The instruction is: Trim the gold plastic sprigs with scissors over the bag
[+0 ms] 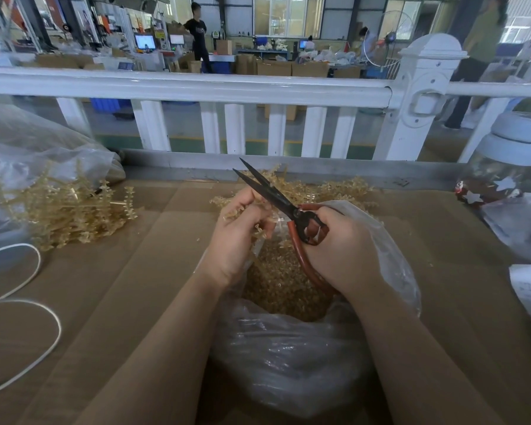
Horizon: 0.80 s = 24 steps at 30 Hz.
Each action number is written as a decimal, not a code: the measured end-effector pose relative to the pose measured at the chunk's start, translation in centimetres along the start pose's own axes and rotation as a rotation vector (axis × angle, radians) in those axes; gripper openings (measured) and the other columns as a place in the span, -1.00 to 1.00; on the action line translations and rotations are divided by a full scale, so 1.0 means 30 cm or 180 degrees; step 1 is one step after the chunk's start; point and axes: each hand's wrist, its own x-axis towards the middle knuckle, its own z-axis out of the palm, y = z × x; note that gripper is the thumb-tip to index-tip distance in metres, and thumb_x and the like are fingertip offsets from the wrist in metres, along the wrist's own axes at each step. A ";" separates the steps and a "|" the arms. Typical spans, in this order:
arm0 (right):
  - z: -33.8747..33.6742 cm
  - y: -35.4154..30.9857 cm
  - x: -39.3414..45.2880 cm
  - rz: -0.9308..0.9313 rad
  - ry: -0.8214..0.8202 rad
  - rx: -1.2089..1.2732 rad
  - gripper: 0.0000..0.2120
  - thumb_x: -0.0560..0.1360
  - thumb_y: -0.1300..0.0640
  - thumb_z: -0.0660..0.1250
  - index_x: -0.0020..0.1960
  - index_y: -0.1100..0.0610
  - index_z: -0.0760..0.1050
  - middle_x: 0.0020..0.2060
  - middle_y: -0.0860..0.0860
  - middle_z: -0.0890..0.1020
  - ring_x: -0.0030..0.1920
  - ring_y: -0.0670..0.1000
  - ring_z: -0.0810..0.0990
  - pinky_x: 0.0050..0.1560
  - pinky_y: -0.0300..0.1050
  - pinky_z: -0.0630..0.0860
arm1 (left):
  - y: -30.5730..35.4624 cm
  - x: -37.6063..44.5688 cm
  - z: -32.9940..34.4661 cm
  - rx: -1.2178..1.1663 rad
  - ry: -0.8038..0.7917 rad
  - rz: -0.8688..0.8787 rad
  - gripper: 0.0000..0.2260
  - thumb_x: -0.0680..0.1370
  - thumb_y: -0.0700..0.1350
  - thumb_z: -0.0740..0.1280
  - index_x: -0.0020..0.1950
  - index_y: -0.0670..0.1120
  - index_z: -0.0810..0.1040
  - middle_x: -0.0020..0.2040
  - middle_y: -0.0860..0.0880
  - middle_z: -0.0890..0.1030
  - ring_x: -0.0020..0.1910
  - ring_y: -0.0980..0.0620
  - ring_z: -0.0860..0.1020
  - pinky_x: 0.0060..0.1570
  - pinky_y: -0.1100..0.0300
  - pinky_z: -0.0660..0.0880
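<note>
My left hand (pixel 236 237) pinches a gold plastic sprig (pixel 259 230) above the open mouth of a clear plastic bag (pixel 288 357). My right hand (pixel 341 250) grips the red handles of black-bladed scissors (pixel 267 191). Their blades are slightly parted and point up and away to the left, just past my left fingers. Inside the bag lies a heap of small gold trimmed pieces (pixel 282 286). A loose pile of gold sprigs (pixel 328 191) lies behind the bag.
Another heap of gold sprigs (pixel 62 213) spills from a large clear bag (pixel 28 154) at the left. A white cord (pixel 28 317) loops at the near left. A jar with taped lid (pixel 509 161) stands at the right. A white railing (pixel 227 87) borders the cardboard-covered table (pixel 120 286).
</note>
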 end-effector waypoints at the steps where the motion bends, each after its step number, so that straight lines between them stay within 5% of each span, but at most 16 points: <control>1: 0.000 0.000 0.001 0.0019 -0.0028 -0.0028 -0.52 0.49 -0.30 0.17 -0.13 0.07 0.63 -0.31 -0.12 0.63 -0.32 -0.09 0.55 -0.22 -0.17 0.58 | 0.000 0.001 -0.002 -0.0018 0.0022 -0.0018 -0.81 0.49 -0.26 0.18 -0.11 -0.12 0.59 -0.23 -0.05 0.49 -0.36 0.10 0.40 -0.30 0.29 0.41; 5: 0.003 -0.005 -0.001 0.0253 -0.0116 0.0048 -0.58 0.45 -0.33 0.14 -0.24 -0.02 0.52 -0.41 -0.22 0.51 -0.37 -0.17 0.48 -0.28 -0.41 0.40 | -0.001 0.004 -0.010 -0.0071 0.0096 -0.0061 -0.88 0.51 -0.28 0.20 -0.14 -0.22 0.52 -0.31 -0.06 0.46 -0.39 0.12 0.41 -0.34 0.33 0.43; 10: -0.001 0.009 0.009 0.1049 -0.0364 0.0864 -0.82 0.50 -0.01 0.45 -0.23 0.03 0.60 -0.40 -0.07 0.62 -0.34 -0.07 0.60 -0.26 -0.05 0.59 | 0.003 -0.001 0.001 -0.0172 0.0104 -0.0238 -0.74 0.59 -0.38 0.20 -0.24 -0.12 0.47 -0.34 0.02 0.46 -0.39 0.10 0.41 -0.32 0.30 0.41; 14: 0.000 -0.001 0.014 0.1160 -0.0618 0.1358 -0.77 0.50 0.11 0.48 -0.31 -0.03 0.56 -0.44 -0.19 0.62 -0.40 -0.21 0.56 -0.38 -0.39 0.43 | 0.006 -0.005 0.012 -0.0014 0.0021 -0.0303 -0.81 0.60 -0.34 0.25 -0.21 -0.17 0.47 -0.35 0.04 0.49 -0.40 0.07 0.41 -0.33 0.32 0.41; 22: -0.011 -0.026 0.033 0.1441 -0.0825 0.2045 -0.81 0.49 0.16 0.49 -0.27 -0.04 0.65 -0.33 -0.05 0.71 -0.30 -0.07 0.68 -0.27 -0.29 0.58 | -0.012 -0.002 0.000 -0.0135 -0.0444 -0.0564 -0.99 0.51 -0.19 0.40 -0.10 -0.12 0.60 -0.30 -0.09 0.58 -0.34 0.01 0.52 -0.30 0.23 0.46; 24: -0.021 -0.024 0.040 0.1660 -0.0734 0.2100 -0.86 0.48 0.12 0.50 -0.25 -0.02 0.65 -0.32 -0.02 0.71 -0.29 -0.03 0.69 -0.25 -0.21 0.62 | -0.014 -0.002 -0.008 -0.0237 -0.0500 -0.0758 -0.87 0.44 -0.15 0.46 -0.04 -0.09 0.62 -0.26 -0.07 0.62 -0.28 0.00 0.56 -0.22 0.21 0.49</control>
